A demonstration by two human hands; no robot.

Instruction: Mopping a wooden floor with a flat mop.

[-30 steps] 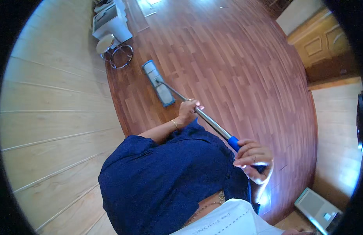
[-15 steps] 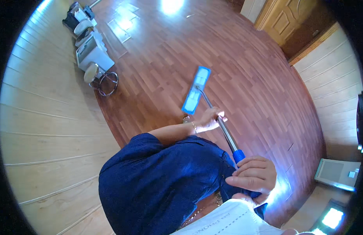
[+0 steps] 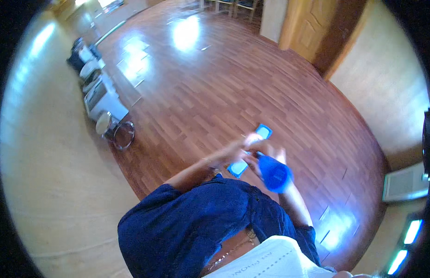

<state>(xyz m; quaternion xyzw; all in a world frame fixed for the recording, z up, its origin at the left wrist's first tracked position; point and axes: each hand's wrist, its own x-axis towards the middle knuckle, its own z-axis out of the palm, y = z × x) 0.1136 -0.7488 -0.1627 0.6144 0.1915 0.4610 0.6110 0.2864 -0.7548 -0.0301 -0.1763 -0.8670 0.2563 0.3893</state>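
Note:
A flat mop with a blue-edged, pale rectangular head rests on the wooden floor in front of me. Its handle stands nearly upright, so the blue end grip points up toward my view and hides much of the pole. My left hand, smeared by motion, is closed around the pole. Right beside it, my right hand also wraps the handle just by the blue grip, its fingers partly blurred. Both hands hide the middle of the mop head.
Along the left wall stand a round stool with a chrome ring base and a white cabinet. A wooden door is at the far right. Chairs show at the back. A white box-like unit sits by the right wall.
The mop handle has swung from slanting to nearly upright. My right hand has moved forward and left, close to my left hand. The mop head now lies nearer to me, and the view has shifted.

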